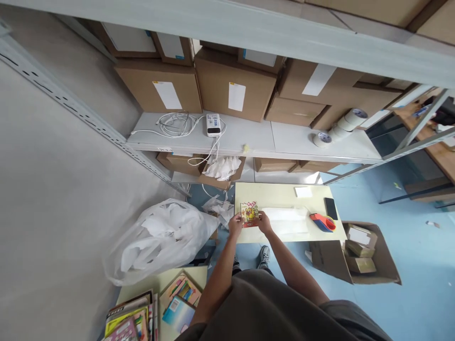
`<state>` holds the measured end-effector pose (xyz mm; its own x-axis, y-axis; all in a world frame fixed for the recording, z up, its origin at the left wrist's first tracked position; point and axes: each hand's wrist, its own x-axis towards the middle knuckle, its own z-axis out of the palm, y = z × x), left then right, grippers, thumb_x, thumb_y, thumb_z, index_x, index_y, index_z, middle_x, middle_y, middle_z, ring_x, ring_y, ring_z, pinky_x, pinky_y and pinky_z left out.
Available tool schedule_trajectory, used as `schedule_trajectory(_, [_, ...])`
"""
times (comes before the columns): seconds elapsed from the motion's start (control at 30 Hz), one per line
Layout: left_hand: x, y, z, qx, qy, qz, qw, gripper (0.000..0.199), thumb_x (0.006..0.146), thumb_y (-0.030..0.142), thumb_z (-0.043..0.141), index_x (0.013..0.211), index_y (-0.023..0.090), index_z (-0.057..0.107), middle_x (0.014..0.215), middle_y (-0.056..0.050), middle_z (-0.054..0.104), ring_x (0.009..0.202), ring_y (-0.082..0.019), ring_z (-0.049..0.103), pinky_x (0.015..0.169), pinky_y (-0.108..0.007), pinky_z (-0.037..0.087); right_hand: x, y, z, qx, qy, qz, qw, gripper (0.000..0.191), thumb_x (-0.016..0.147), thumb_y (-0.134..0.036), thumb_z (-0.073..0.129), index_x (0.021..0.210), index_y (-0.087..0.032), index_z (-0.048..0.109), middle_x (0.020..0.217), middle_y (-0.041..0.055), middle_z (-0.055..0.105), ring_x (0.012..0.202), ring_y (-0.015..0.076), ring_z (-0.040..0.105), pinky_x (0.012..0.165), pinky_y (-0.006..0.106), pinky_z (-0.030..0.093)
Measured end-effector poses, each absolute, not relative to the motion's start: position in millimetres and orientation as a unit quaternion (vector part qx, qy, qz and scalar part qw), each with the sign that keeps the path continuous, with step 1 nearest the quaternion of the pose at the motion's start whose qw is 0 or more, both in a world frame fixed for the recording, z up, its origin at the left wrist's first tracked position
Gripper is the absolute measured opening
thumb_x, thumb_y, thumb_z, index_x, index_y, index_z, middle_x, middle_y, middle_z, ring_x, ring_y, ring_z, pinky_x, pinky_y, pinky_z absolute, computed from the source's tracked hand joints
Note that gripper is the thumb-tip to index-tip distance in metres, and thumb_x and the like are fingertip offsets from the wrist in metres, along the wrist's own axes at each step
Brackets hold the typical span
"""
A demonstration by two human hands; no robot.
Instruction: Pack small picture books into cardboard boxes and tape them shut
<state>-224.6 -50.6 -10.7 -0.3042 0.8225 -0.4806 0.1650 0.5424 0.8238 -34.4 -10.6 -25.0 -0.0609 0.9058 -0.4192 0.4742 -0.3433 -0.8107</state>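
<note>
Dark shirt cloth fills the bottom edge, with both forearms reaching forward from it. Left hand and right hand grasp a small colourful book by its opposite side edges, fingers pinched on it. The book is over the left part of a pale table; whether it touches the top I cannot tell. Just right of it lies a white sheet, then a red, blue and yellow tool, with a phone near that and a white card towards the back. Beside the table's right end, an open carton holds smaller boxes. To the left sits a stuffed translucent bag, near stacked magazines. Beyond the table, a shelf carries cables, tape rolls and big boxes.
</note>
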Motion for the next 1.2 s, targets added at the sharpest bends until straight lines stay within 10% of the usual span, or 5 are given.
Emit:
schedule_trajectory(0.27, [-201, -85, -32, 0.342, 0.792, 0.218, 0.456, 0.055, 0.083, 0.028, 0.074, 0.137, 0.018, 0.068, 0.130, -0.014, 0.073, 0.123, -0.029, 0.068, 0.102, -0.036, 0.053, -2, -51, -26, -0.731, -0.567, 0.377, 0.029, 0.058, 0.090, -0.037, 0.065, 0.145, -0.019, 0.062, 0.134, 0.0161, 0.073, 0.119, 0.0298, 0.072, 0.096, 0.038, 0.057])
schedule_trajectory(0.7, [-184, -89, -39, 0.387, 0.844, 0.157, 0.336, 0.050, 0.093, 0.025, 0.062, 0.142, 0.019, 0.058, 0.147, -0.017, 0.059, 0.133, -0.029, 0.059, 0.106, -0.035, 0.047, -31, -63, -42, -0.643, -0.665, 0.352, -0.145, 0.079, 0.096, -0.017, 0.053, 0.170, -0.026, 0.027, 0.179, 0.0134, 0.016, 0.164, 0.0348, 0.017, 0.120, 0.052, 0.040])
schedule_trajectory(1.0, [-169, -77, -22, 0.335, 0.845, 0.083, 0.408, 0.026, 0.087, 0.039, 0.072, 0.101, 0.018, 0.074, 0.105, -0.015, 0.079, 0.102, -0.030, 0.074, 0.079, -0.032, 0.048, -13, -55, -58, -0.626, -0.625, 0.465, -0.008, 0.090, 0.081, -0.011, 0.067, 0.166, -0.025, 0.039, 0.176, 0.0136, 0.027, 0.164, 0.0344, 0.019, 0.128, 0.052, 0.030])
schedule_trajectory(1.2, [-143, -77, 14, 0.407, 0.823, 0.142, 0.369, 0.018, 0.085, 0.037, 0.073, 0.096, 0.022, 0.070, 0.093, -0.007, 0.079, 0.087, -0.023, 0.072, 0.070, -0.027, 0.043, 19, -32, -55, -0.589, -0.575, 0.560, 0.097, 0.070, 0.081, -0.022, 0.073, 0.150, -0.024, 0.060, 0.145, 0.0104, 0.068, 0.136, 0.0330, 0.062, 0.116, 0.051, 0.048])
